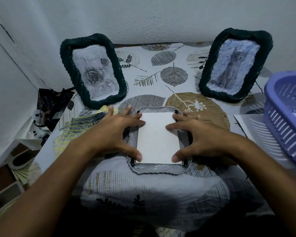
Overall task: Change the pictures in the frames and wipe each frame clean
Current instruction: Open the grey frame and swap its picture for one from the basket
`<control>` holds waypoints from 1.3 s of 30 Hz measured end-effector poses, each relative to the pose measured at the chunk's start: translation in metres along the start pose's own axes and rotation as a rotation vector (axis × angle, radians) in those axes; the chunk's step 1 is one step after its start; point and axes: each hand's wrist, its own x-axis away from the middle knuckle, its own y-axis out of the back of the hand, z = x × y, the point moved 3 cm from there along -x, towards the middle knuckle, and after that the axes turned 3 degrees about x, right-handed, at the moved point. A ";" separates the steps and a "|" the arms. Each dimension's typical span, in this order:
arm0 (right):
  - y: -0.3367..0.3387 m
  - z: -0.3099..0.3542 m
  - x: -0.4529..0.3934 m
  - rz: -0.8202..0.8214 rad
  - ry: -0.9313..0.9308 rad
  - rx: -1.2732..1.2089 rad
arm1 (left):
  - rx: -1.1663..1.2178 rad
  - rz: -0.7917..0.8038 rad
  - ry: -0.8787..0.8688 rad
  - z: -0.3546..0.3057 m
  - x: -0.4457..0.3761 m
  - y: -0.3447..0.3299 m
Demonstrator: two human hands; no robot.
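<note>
2 frames stand at upper left [93, 71] and upper right [234, 65], pictures in. The 3rd frame [155, 169] lies face-down at centre, long axis running up the picture – refit looks half done, wiping probably left. My left hand [113, 132] and right hand [200, 135], fingers spread, press the white card [158, 139] into it – neither grips.

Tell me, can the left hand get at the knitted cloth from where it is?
Probably yes: the knitted cloth lies right beside the left hand, uncovered, nothing between them.
</note>
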 end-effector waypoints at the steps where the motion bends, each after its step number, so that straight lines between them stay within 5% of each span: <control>1: 0.000 0.000 0.000 -0.004 -0.002 0.000 | 0.008 -0.012 -0.010 -0.002 0.000 0.001; 7: 0.007 0.001 0.006 -0.034 0.005 -0.040 | -0.016 -0.139 -0.183 -0.033 -0.007 -0.003; 13: 0.042 -0.029 0.026 -0.551 -0.210 -0.376 | 0.006 -0.147 -0.236 -0.052 -0.015 -0.012; 20: 0.028 -0.059 0.041 -0.280 -0.491 -0.407 | -0.051 -0.023 -0.195 -0.059 -0.018 -0.021; 29: 0.022 -0.044 0.045 -0.340 -0.525 -0.113 | -0.049 0.020 -0.171 -0.057 -0.022 -0.027; 39: 0.023 -0.056 0.043 -0.402 -0.517 -0.511 | -0.052 0.031 -0.162 -0.058 -0.021 -0.026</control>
